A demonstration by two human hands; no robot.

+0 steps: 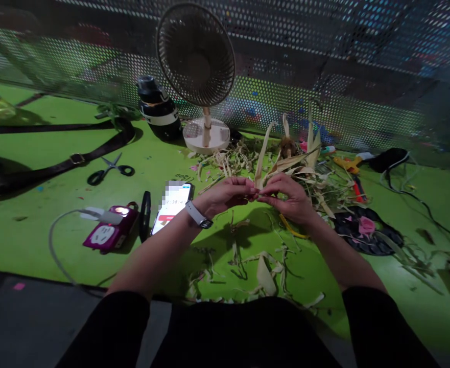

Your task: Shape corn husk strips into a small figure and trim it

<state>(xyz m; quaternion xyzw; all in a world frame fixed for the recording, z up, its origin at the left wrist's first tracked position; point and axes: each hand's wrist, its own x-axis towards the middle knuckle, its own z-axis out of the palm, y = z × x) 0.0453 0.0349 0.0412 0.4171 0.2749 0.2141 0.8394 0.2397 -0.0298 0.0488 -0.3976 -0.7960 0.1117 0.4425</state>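
Both hands meet above the green table, fingertips pinched close together. My left hand [230,194], a grey-banded watch on its wrist, grips the lower end of a pale dried corn husk strip [262,161]. From the other side my right hand [289,197] pinches at the same spot. The strip stands upright from between the fingers; its gripped end is hidden. Right behind the hands lies a heap of dried husks [320,186]. Husk scraps [266,276] are scattered nearer to me, below the hands.
A fan [205,135] and a black bottle [159,115] stand at the back. To the left lie scissors [112,167], a phone [173,204] and a purple power strip [112,229] with a cable. A glue gun [349,163] and a black tray [378,232] with pink pieces lie right.
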